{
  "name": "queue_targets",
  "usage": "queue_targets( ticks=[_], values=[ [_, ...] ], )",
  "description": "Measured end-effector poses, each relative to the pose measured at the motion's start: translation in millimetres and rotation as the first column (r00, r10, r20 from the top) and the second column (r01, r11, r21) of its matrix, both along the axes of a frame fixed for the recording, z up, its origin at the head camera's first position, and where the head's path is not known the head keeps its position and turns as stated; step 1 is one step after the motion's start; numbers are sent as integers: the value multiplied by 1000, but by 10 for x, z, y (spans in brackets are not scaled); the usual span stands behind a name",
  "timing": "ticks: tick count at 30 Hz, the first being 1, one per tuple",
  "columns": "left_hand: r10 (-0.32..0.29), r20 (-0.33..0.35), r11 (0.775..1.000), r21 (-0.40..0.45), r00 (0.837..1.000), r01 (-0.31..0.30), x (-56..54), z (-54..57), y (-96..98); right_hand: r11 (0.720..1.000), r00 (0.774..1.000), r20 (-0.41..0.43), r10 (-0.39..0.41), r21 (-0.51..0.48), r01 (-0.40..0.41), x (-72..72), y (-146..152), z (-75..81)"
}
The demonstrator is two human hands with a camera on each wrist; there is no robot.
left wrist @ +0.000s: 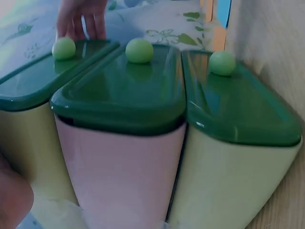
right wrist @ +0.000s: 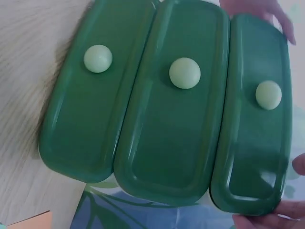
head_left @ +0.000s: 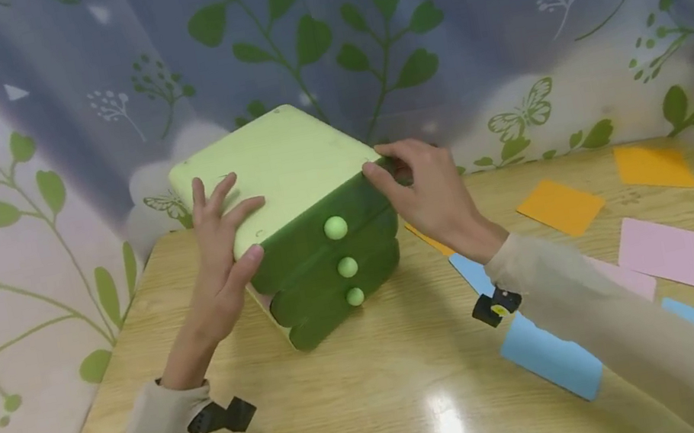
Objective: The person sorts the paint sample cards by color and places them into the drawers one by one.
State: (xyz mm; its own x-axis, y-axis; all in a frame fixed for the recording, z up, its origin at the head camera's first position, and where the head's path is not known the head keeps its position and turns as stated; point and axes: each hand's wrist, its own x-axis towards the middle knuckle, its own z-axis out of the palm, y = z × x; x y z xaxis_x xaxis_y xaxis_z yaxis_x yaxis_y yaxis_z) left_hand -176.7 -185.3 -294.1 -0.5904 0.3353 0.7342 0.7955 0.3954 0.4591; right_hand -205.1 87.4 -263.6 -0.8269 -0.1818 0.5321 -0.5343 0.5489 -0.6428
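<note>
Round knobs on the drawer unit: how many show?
3: an upper knob on the top drawer, a central knob on the middle drawer, and a lower knob on the bottom drawer. Any behind would be hidden.

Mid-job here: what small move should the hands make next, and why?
Probably shift the right hand from the corner of the green drawer box to the top knob, letting the left hand steady it. That knob faces front uncovered, and the left hand rests on the opposite front corner, well placed to brace.
</note>
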Motion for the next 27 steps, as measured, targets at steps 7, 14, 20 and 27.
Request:
queue_targets(
  ticks=[7,14,20,27],
  values=[
    [-40,171,995,93,984,24,-183,60,-100,998,995,-78,-57,31,60,245,-18,-52],
    [-116,123,988,115,986,102,-392,83,-154,998,983,-178,-43,30,49,422,-27,-123],
    [-211,91,962,194,973,190,-600,50,-126,997,966,-250,-62,35,73,498,-36,-166],
    [-252,69,934,280,965,223,-712,19,-61,993,948,-312,-70,65,95,584,-42,-173]
  ],
)
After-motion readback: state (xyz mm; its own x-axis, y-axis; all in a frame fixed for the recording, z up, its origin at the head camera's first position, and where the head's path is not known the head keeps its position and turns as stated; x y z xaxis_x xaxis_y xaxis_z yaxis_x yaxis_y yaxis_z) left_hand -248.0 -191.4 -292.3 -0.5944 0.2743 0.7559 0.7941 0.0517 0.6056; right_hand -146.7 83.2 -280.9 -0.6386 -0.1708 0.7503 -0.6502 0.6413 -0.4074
